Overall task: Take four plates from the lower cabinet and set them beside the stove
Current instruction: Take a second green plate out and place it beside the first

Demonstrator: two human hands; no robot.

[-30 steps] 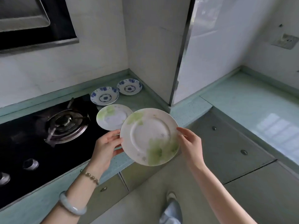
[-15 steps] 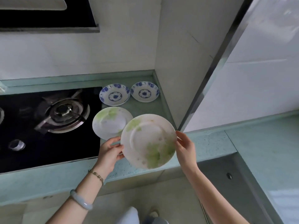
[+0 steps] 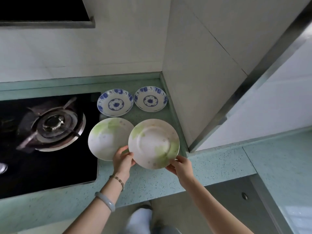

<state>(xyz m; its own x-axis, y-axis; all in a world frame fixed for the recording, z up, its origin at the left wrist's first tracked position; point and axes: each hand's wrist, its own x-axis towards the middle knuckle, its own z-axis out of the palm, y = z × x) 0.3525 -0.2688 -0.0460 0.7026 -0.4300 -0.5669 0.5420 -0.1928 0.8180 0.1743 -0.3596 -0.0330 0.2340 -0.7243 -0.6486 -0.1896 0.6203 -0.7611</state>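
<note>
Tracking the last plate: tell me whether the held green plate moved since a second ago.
Yes. The held plate moved forward, from off the counter edge to over the countertop, right of the resting green plate.

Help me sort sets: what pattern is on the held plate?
The held plate is white with green leafy patches; head view.

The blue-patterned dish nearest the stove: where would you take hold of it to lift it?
Probably its upturned rim on the stove side. The blue-patterned dish lies flat, with its twin close on the right and a green plate in front, so a thumb-over, fingers-under grip from the left looks freest.
</note>
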